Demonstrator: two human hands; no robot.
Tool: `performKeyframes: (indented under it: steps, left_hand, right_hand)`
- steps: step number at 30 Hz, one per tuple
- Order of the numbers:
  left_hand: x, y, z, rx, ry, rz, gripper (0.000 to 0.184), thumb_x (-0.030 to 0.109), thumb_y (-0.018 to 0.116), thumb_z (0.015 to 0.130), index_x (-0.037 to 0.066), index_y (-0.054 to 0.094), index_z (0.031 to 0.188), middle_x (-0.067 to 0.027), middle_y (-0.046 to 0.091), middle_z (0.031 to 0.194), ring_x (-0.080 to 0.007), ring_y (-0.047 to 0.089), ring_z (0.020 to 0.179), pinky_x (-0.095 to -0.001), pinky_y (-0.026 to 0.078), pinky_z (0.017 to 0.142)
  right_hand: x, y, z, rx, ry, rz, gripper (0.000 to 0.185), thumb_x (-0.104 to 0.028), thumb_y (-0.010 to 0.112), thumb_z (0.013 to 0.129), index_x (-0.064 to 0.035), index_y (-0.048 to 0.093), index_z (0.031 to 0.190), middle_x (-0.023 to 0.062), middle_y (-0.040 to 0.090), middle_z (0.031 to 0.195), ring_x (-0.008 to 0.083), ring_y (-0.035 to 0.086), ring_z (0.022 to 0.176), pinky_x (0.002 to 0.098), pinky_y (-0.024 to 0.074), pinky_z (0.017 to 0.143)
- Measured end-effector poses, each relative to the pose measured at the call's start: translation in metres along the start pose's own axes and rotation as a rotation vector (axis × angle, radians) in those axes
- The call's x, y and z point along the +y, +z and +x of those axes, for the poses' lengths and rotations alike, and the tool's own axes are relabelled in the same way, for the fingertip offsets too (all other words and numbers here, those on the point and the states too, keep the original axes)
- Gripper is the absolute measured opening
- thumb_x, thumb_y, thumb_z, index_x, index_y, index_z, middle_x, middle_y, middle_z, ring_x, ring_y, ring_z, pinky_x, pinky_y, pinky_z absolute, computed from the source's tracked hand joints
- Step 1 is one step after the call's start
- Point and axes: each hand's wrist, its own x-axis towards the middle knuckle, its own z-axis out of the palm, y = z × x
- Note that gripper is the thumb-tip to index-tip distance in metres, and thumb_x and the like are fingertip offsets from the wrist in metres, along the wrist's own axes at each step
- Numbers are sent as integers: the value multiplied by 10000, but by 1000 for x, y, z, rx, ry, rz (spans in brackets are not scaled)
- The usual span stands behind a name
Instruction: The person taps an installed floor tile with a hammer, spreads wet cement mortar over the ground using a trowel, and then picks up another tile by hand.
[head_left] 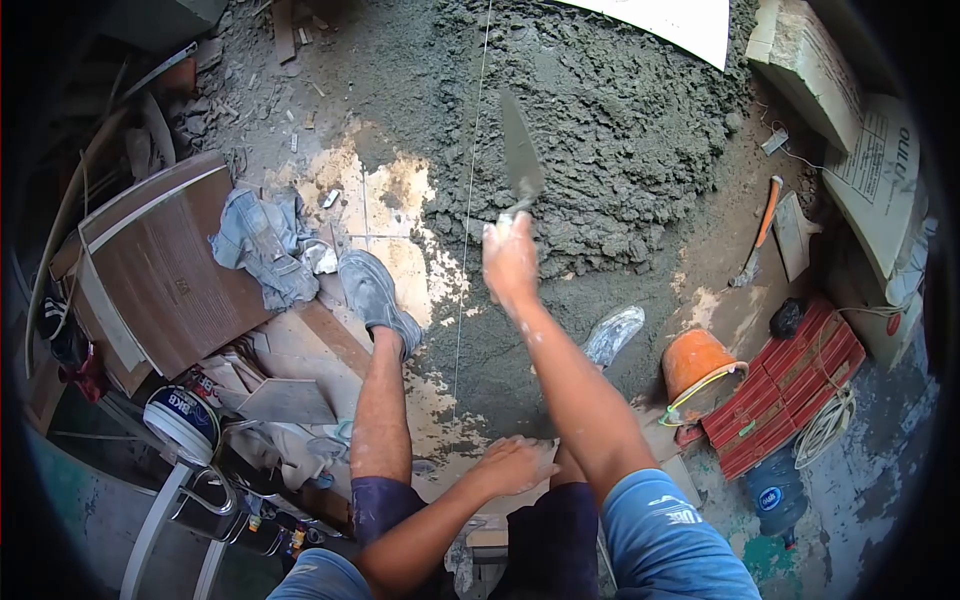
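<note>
My right hand (510,255) grips the handle of a pointed trowel (520,150), its blade over wet grey mortar (610,130) spread rough and thick on the floor. Mortar smears mark the hand and forearm. My left hand (513,466) lies by my right knee, palm down with fingers stretched out, holding nothing that I can see. A thin taut string (470,190) runs lengthwise past the trowel's left side. My left shoe (378,300) stands on patchy floor at the mortar's edge; the right shoe (612,335) is caked with mortar.
An orange bucket (695,365) lies tipped at right beside red ridged panels (785,390) and a water jug (777,495). An orange-handled tool (768,215) and a flat board (793,235) lie nearby. Left are brown boards (175,275), a denim cloth (265,245) and a paint bucket (182,420).
</note>
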Motion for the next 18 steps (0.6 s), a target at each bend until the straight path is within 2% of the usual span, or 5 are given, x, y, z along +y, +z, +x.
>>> performKeyframes:
  steps: [3, 5, 13, 16, 18]
  left_hand:
    - [7, -20, -9, -150, -105, 34, 540, 441, 514, 949, -7, 561, 1247, -243, 593, 1250, -410, 560, 1170, -464, 424, 1016]
    - [19, -31, -13, -344, -157, 5, 622, 496, 496, 953, 22, 477, 1356, -264, 543, 1320, -401, 484, 1277, -492, 371, 1069]
    - [-7, -4, -7, -101, 11, 88, 596, 495, 503, 944, -17, 552, 1244, -275, 613, 1190, -424, 581, 1122, -476, 439, 985]
    - [-12, -6, -13, -81, 17, 22, 609, 515, 512, 940, -23, 566, 1219, -286, 625, 1135, -433, 600, 1071, -483, 447, 954]
    - [-11, -13, -11, -74, -42, -4, 568, 484, 538, 939, -20, 579, 1197, -291, 631, 1092, -440, 609, 1042, -476, 455, 924]
  right_hand:
    - [-13, 26, -8, 254, -52, 31, 392, -265, 564, 939, -4, 397, 1177, 281, 636, 981, 475, 622, 909, 539, 482, 822]
    - [-18, 22, -6, 187, 65, 28, 381, -262, 563, 938, -5, 409, 1172, 292, 632, 989, 481, 610, 940, 546, 472, 831]
    - [-3, -41, 14, 268, -10, -5, 380, -262, 579, 935, 5, 402, 1139, 317, 617, 974, 511, 584, 926, 541, 467, 789]
    - [-11, -96, 16, 435, 35, 156, 287, -252, 543, 980, -44, 403, 1118, 175, 625, 842, 299, 656, 737, 426, 526, 624]
    - [19, -140, 50, 717, -46, 109, 281, -249, 569, 960, -42, 420, 1078, 204, 644, 873, 343, 670, 775, 431, 528, 653]
